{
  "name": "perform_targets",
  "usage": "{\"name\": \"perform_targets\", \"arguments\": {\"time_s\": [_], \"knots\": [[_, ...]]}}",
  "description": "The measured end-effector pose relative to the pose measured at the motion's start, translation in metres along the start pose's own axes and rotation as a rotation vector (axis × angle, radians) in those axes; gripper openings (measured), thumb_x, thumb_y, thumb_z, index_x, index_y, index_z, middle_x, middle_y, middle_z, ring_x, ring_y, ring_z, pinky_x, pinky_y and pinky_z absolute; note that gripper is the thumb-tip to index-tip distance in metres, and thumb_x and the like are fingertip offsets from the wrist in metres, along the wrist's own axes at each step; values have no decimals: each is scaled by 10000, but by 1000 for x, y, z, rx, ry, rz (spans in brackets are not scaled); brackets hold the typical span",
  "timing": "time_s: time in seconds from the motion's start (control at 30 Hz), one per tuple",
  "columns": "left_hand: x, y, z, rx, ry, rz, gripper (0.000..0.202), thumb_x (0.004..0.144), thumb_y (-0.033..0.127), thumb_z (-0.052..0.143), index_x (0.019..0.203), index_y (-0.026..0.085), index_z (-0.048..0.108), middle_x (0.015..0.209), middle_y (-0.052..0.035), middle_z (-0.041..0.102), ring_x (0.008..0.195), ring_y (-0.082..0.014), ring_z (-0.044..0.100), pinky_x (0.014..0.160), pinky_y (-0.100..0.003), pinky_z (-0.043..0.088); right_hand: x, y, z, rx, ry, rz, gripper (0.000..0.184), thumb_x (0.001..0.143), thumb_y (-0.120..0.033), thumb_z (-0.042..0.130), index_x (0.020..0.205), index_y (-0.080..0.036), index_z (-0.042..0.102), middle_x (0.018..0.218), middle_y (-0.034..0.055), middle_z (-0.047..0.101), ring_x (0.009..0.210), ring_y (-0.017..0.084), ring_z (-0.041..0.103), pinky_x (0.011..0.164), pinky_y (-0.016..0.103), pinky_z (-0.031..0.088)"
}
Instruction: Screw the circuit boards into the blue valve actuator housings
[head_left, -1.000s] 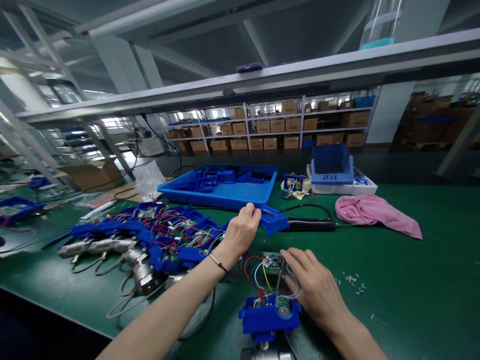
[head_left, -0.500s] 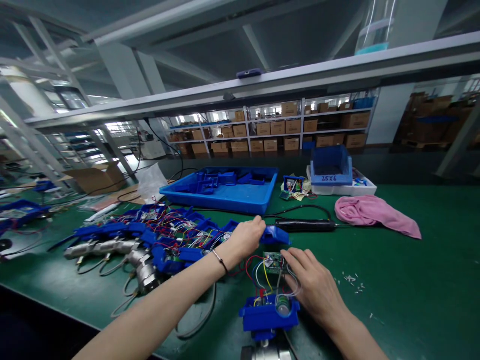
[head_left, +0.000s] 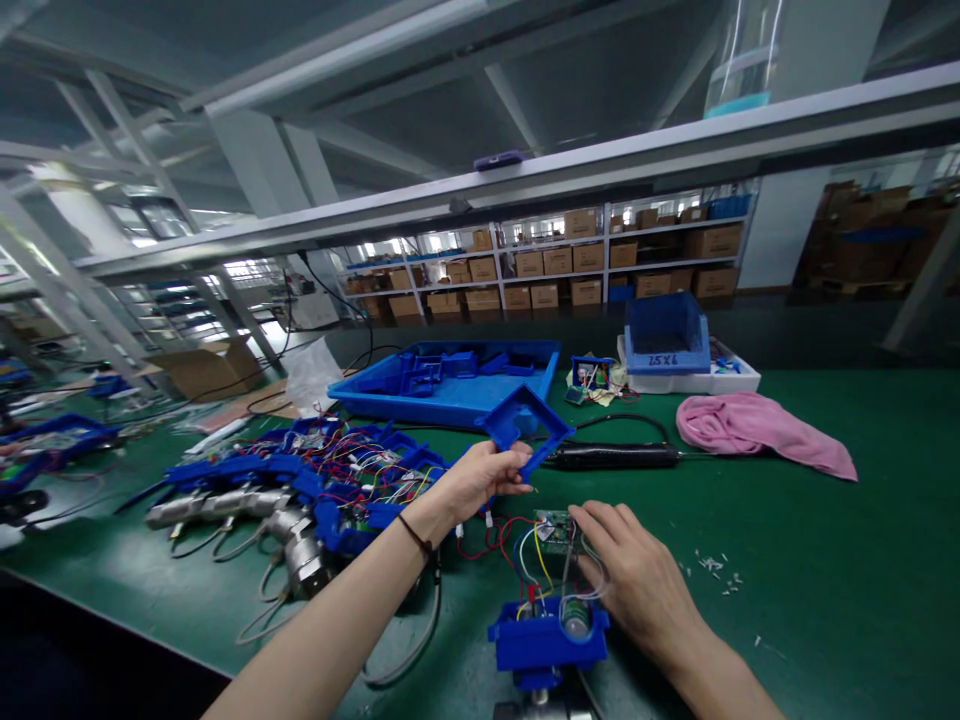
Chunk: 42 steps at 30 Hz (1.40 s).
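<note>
My left hand point(head_left: 491, 474) grips a blue plastic frame point(head_left: 559, 428) by its near-left side, raised and tilted above the bench with its rectangular opening showing. My right hand point(head_left: 634, 565) pinches the right edge of a small green circuit board point(head_left: 553, 532). Red, yellow, white and blue wires run from that board down to an open blue housing point(head_left: 551, 640). A green cylindrical part point(head_left: 576, 617) sits inside the housing. Beneath it, a metal fitting is cut off by the lower picture edge.
Left lie several wired blue housings point(head_left: 296, 462) with metal valve bodies point(head_left: 304, 550). Behind is a blue tray point(head_left: 450, 400) of blue frames. A black-handled screwdriver-like tool point(head_left: 619, 456), pink cloth point(head_left: 757, 430), blue bin point(head_left: 666, 335) and scattered small white pieces point(head_left: 718, 570) are on the right.
The blue frame in my left hand has been lifted and turned, so its opening now faces me. My right hand stays at the circuit board. The view has shifted slightly.
</note>
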<state>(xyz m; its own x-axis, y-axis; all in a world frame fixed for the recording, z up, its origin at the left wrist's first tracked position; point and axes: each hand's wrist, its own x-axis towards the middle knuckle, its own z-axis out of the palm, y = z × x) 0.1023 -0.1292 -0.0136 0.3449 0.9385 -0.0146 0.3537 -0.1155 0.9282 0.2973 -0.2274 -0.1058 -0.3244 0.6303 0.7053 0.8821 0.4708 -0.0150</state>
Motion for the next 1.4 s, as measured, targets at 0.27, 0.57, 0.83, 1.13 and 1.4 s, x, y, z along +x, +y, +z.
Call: {"name": "perform_targets", "arguments": {"time_s": [0.27, 0.57, 0.83, 1.13, 1.4], "knots": [[6, -12, 3, 346, 97, 110, 367, 817, 265, 605, 1163, 190, 506, 1136, -111, 642, 960, -233, 660, 896, -400, 506, 1, 2, -1, -3, -23, -7, 443, 817, -167, 550, 1257, -154, 499, 1158, 111, 619, 995, 222, 587, 829, 370, 562], [9, -32, -1, 542, 39, 87, 268, 722, 328, 693, 909, 166, 589, 821, -79, 697, 797, -265, 677, 737, -351, 515, 0, 1, -2, -2, -40, 20, 465, 792, -143, 576, 1251, -157, 502, 1153, 99, 618, 981, 224, 584, 815, 367, 566], [-7, -55, 12, 190, 29, 50, 248, 709, 357, 670, 820, 158, 573, 707, -18, 648, 686, -198, 645, 607, -288, 514, 2, 0, -4, -15, -18, 6, 455, 782, -149, 597, 1230, -141, 523, 1141, 104, 628, 972, 232, 589, 817, 385, 568], [-16, -68, 29, -516, 25, -49, 422, 763, 378, 686, 1023, 171, 426, 978, -85, 647, 788, -184, 682, 691, -311, 566, 2, -4, -8, -8, 2, 3, 415, 823, -181, 597, 1228, -132, 520, 1132, 105, 628, 975, 244, 571, 840, 419, 556], [-21, -79, 30, -594, 52, -73, 515, 659, 184, 780, 1071, 156, 473, 967, -42, 641, 701, -131, 672, 643, -244, 548, 1, -4, -14, 14, -30, -4, 406, 852, -187, 563, 1250, -135, 506, 1146, 104, 617, 980, 234, 556, 830, 405, 549]]}}
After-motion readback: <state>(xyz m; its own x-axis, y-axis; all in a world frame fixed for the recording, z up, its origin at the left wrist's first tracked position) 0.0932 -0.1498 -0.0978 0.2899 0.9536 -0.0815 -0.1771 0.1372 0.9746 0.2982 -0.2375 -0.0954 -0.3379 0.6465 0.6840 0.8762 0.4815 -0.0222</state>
